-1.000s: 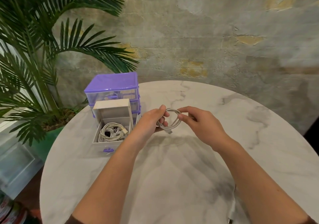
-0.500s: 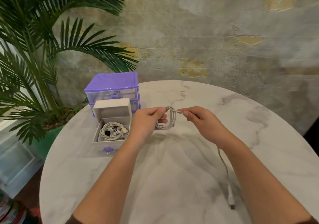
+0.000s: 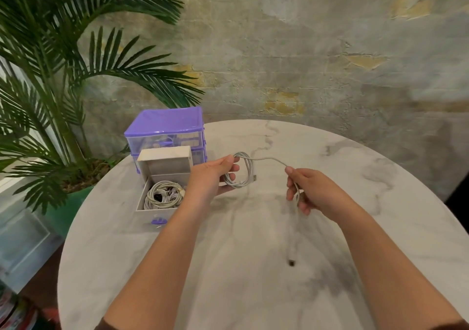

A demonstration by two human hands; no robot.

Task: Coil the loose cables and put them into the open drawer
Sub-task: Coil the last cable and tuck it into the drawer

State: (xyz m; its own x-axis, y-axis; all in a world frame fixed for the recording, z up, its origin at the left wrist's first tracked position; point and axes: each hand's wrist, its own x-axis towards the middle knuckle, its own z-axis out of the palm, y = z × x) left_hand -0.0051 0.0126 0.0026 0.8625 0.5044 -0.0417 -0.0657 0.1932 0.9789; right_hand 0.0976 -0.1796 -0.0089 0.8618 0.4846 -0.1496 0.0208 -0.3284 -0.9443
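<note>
Mid-task: open drawer [image 3: 142, 192] at 9 o'clock holds coiled cables [image 3: 162, 195]. Left hand [image 3: 210, 179] grips half-wound coil [image 3: 242, 169]; right hand [image 3: 309, 192] pinches its loose tail [image 3: 291, 243], unstowed.

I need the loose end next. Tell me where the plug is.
Head view, right of centre: the plug dangles low over the table, below the right hand that pinches its cable.

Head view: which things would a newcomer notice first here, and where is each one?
In the middle, the left hand holds a half-wound white cable above the marble table, while the right hand pinches its loose tail. At left stands a purple drawer unit; its open drawer already contains coiled cables. A green palm fills the left edge.
</note>
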